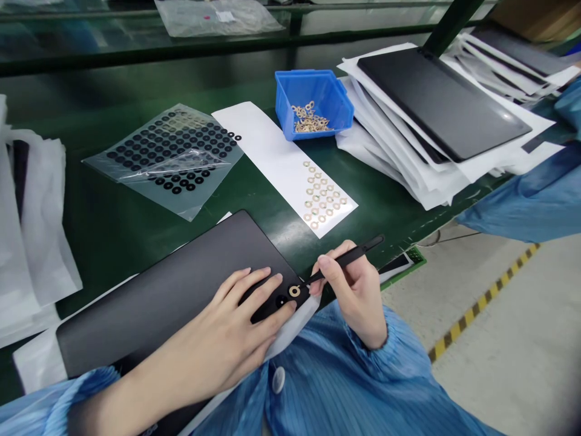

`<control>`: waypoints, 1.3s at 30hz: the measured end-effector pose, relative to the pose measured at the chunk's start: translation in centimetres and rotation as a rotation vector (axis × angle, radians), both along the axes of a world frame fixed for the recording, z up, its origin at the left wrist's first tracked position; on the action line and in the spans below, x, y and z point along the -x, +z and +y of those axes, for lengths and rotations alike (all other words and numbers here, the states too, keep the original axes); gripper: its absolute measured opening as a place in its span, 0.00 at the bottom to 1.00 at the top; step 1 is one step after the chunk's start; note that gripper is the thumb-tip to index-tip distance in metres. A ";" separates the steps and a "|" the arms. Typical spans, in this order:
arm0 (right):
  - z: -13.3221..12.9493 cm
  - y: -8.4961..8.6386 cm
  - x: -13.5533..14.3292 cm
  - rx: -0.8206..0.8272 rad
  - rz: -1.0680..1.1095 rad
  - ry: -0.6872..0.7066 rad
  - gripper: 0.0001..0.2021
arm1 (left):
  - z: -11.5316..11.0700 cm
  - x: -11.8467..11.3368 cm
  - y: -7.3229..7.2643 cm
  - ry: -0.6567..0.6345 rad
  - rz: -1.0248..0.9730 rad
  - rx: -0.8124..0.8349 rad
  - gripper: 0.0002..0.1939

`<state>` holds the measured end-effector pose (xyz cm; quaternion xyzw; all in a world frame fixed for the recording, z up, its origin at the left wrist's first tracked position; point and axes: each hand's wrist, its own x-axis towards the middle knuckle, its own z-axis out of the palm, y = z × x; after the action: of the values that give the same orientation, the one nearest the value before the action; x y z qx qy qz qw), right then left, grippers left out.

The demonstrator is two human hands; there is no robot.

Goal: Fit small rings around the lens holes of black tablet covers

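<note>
On the green bench point(109, 230), at the panel corner nearest the right hand point(356, 290), I see a gold ring point(291, 292) in a round recess of the dark panel point(181, 278); the right hand pinches a slim black tool point(372, 243), grip narrow, tip at or just beside the ring (contact, cannot tell); left hand point(227, 339) lies flat on the panel, fingers spread, holding nothing that I can make out.

Risks, my guess: a slip of that tip could scratch the finish or nudge the ring off centre; if the panel slides on its loose white wrap point(40, 363), the ring could end up crooked; left fingers sit close to the second round recess point(281, 301), so a brush there might leave a smudge.

Text: white label point(224, 16) on a clear plastic bag point(190, 18) up top, too small to read; pale lettering point(149, 430) at the bottom edge, cut off and blurred, so illegible; no brand I can confirm from my feed.
</note>
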<state>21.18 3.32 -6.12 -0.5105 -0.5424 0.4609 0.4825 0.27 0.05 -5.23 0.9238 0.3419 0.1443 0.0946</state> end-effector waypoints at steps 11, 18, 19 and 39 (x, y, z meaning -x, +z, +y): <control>0.0 0.2 0.2 -0.033 -0.015 -0.002 0.10 | 0.1 -0.1 0.0 -0.010 0.007 -0.016 0.19; 0.0 0.2 0.1 -0.031 -0.018 -0.009 0.10 | 0.2 -0.1 0.1 -0.013 0.008 -0.010 0.20; 0.0 0.2 0.1 -0.027 -0.019 -0.009 0.10 | 0.2 -0.1 0.1 -0.013 0.007 -0.010 0.20; -0.1 0.2 0.0 -0.048 -0.073 -0.002 0.10 | 0.1 -0.1 0.1 0.000 0.012 -0.015 0.19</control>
<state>21.18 3.18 -5.90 -0.5158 -0.5699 0.4283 0.4751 0.37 0.18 -5.13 0.9253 0.3414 0.1414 0.0856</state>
